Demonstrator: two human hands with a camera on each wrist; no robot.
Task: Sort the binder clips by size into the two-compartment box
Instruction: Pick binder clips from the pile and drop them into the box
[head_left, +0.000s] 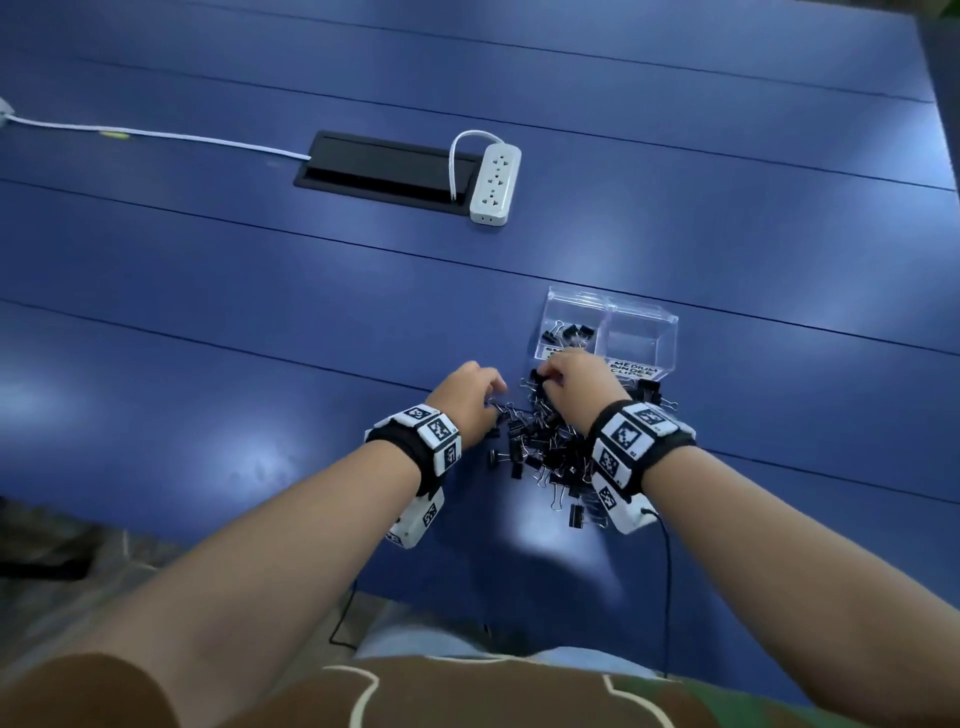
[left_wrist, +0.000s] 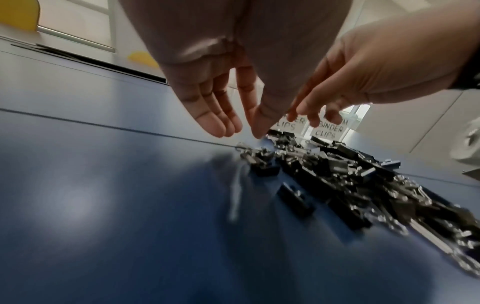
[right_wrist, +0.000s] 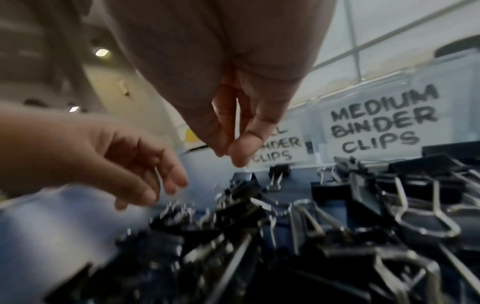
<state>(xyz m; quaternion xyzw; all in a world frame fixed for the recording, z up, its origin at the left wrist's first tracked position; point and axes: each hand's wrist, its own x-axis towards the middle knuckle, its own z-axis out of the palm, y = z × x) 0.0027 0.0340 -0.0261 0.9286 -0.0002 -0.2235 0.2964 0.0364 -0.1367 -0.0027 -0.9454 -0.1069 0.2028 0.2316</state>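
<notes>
A few small clips lie in our clear plastic two-compartment box; the medium side looks empty. Our left hand hangs relaxed, our right hand seems empty, fingertips together, above the heap of black metal binder clips.

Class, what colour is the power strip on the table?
White, clearest in the head view.

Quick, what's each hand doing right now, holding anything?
Left hand: open, fingers straight, holding nothing, above the pile of black metal binder clips.
Right hand: fingertips drawn together; whether they pinch a clip cannot be told.
</notes>
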